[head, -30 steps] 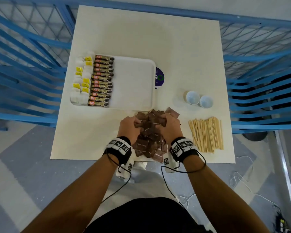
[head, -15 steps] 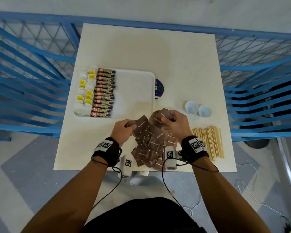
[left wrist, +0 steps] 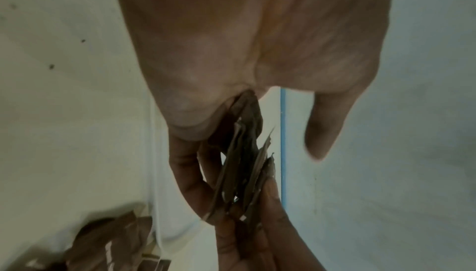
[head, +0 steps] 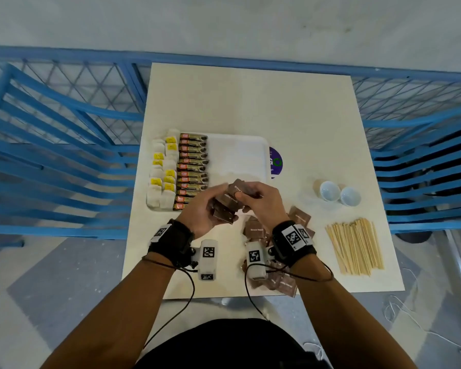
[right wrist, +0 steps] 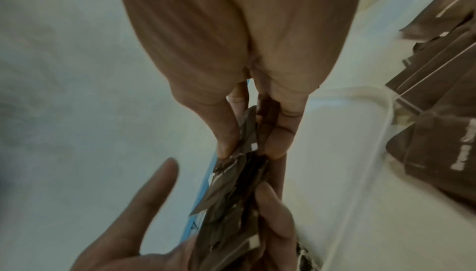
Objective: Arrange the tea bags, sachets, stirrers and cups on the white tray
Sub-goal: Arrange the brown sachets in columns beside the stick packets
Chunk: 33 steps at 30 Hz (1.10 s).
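A: Where do the brown sugar sachets (head: pixel 230 202) stand at this moment?

B: A small stack of them is held between both hands, above the near edge of the white tray (head: pixel 240 158). The left hand (head: pixel 205 211) cups the stack from below with curled fingers; the right hand (head: pixel 261 202) pinches its top end between thumb and fingertips (right wrist: pixel 279 134). The loose sachets (head: pixel 256 230) lie on the worktop (head: pixel 250 102) just near of the tray, partly under the right wrist.

A: And the tray itself?

B: Tea bags (head: pixel 161 174) fill its left edge, with a column of long coffee sachets (head: pixel 193 170) touching them on the right. The rest of the tray is bare.

A: How will the brown ones handle?

B: Light, flat and thin (the wrist views show them edge-on, splayed like cards), so I judge them slippery against each other. Take them by the short edges and square the stack before setting it down. Whether every sachet faces the same way I cannot tell; the wrist views are blurred.

A: What remains?

B: The paper cups (head: pixel 339 194) and wooden stirrers (head: pixel 355 246), both well right of the tray, untouched.
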{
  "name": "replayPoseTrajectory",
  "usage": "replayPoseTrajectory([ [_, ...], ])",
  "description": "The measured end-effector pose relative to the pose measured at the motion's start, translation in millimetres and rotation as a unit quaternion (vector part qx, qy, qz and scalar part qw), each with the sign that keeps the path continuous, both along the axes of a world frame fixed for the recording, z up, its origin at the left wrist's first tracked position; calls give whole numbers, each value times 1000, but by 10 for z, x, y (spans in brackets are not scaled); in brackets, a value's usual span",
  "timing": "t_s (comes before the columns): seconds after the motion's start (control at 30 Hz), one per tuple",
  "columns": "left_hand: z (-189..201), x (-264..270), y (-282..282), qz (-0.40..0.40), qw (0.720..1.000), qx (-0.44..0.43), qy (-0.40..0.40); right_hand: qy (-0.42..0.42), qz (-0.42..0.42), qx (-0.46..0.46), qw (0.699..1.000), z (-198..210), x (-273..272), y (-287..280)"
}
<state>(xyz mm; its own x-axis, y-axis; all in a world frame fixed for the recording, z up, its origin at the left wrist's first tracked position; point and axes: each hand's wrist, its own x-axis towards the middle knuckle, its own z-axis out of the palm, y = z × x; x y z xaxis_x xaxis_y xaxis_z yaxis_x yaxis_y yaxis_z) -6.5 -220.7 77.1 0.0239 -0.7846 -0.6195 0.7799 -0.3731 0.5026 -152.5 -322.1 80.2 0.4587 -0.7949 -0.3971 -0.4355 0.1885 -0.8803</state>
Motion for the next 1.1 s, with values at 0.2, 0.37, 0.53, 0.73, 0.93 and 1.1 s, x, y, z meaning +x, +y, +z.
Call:
replayPoseTrajectory([
  [0.2, -29, 363, 49, 14, 997, -10, -72, 29, -7, -18, 999, 41, 332, 73],
  [0.37, -32, 481, 60, 15, 994, -9, -104, 23, -43, 10, 999, 81, 463, 198],
  [0.53, 19, 501, 84, 34, 999, 8, -29, 8, 0, 7, 1000, 66, 503, 247],
  [0.73, -36, 418, 97, 11, 992, 4, -123, 43, 107, -31, 993, 112, 407, 31],
  [0.93, 22, 299, -51, 48, 971, 24, -231, 24, 90, -28, 995, 174, 380, -240],
  [1.1, 99, 227, -157, 57, 946, 30, -319, 26, 124, -30, 992, 128, 412, -444],
])
